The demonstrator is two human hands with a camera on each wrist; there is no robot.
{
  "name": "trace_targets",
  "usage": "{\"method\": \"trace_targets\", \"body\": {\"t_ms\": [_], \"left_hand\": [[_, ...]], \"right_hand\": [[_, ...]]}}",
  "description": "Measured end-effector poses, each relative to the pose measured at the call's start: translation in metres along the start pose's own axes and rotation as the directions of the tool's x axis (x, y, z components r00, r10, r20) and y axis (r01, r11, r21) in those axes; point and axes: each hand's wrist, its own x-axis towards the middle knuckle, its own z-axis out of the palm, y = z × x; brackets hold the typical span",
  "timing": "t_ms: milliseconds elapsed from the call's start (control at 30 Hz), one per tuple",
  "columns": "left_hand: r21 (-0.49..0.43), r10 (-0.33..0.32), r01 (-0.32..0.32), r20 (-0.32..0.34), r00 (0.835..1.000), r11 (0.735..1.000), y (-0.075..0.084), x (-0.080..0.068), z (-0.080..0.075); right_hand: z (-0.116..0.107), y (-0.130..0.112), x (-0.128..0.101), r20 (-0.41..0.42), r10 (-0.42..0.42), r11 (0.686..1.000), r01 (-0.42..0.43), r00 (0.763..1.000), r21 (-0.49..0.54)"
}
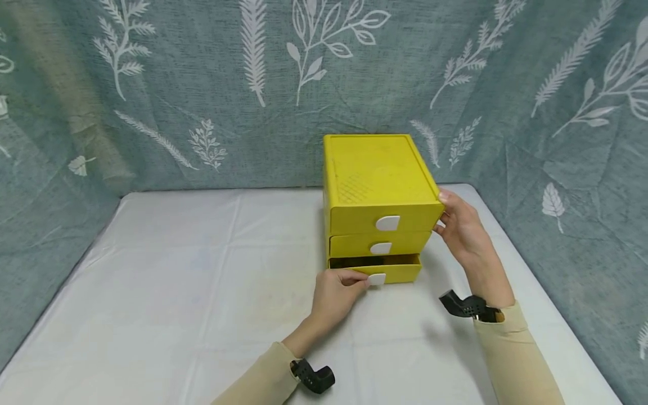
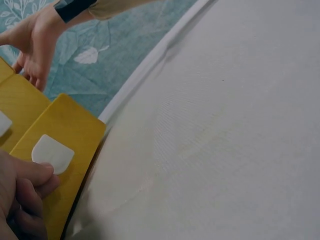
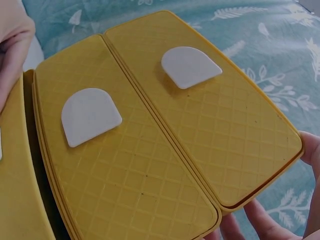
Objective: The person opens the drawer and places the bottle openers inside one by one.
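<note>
A yellow three-drawer unit (image 1: 382, 169) stands on the white-covered table, each drawer with a white tab handle. Its bottom drawer (image 1: 402, 273) is pulled partly out, showing a dark gap behind the front. My left hand (image 1: 336, 292) pinches the left edge of that drawer's white tab (image 2: 52, 154) between thumb and fingers. On the unit's right side, my right hand (image 1: 466, 233) rests with fairly straight fingers (image 3: 260, 220) against the side wall and the thumb by the upper front corner. The middle drawer (image 3: 125, 165) and the top drawer (image 3: 210, 125) are closed. The bottom drawer's contents are hidden.
A white cloth (image 1: 152, 292) covers the table. Behind it and along the sides hangs a green-blue curtain (image 1: 202, 84) with white leaf prints, close behind the unit. Each wrist wears a black camera mount (image 1: 314, 377).
</note>
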Motion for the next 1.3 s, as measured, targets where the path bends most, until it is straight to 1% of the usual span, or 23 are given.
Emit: {"method": "trace_targets", "body": {"t_ms": [133, 367, 500, 700, 867, 967, 1167, 1300], "left_hand": [[0.003, -0.012, 0.012, 0.005, 1.000, 1.000, -0.002, 0.003, 0.001], [-0.024, -0.003, 0.004, 0.007, 1.000, 1.000, -0.006, 0.009, 0.002], [-0.019, -0.007, 0.007, 0.014, 1.000, 1.000, -0.007, 0.011, 0.003], [0.017, -0.036, 0.036, 0.006, 0.999, 0.999, -0.007, 0.015, 0.002], [0.023, -0.058, 0.058, -0.006, 0.998, 0.998, -0.009, 0.018, 0.002], [0.016, -0.062, 0.063, -0.015, 0.998, 0.998, -0.009, 0.018, 0.003], [0.017, -0.070, 0.071, -0.042, 0.997, 0.997, -0.006, 0.017, 0.006], [0.028, -0.059, 0.060, -0.034, 0.998, 0.998, -0.005, 0.018, 0.006]], "right_hand": [[0.000, 0.001, 0.000, 0.008, -0.009, 1.000, 0.009, 1.000, 0.002], [-0.001, 0.002, 0.001, 0.018, -0.029, 1.000, 0.029, 0.999, 0.000], [-0.001, 0.002, 0.001, 0.016, -0.035, 0.999, 0.035, 0.999, -0.002], [0.001, 0.003, 0.001, 0.018, -0.036, 0.999, 0.036, 0.999, -0.017], [0.002, 0.002, 0.001, -0.006, -0.017, 1.000, 0.017, 1.000, -0.010], [0.002, 0.002, 0.001, -0.008, -0.012, 1.000, 0.012, 1.000, -0.007], [0.001, 0.002, 0.001, 0.006, -0.032, 0.999, 0.032, 0.999, -0.013], [0.000, 0.002, 0.001, 0.002, -0.031, 0.999, 0.031, 1.000, -0.018]]}}
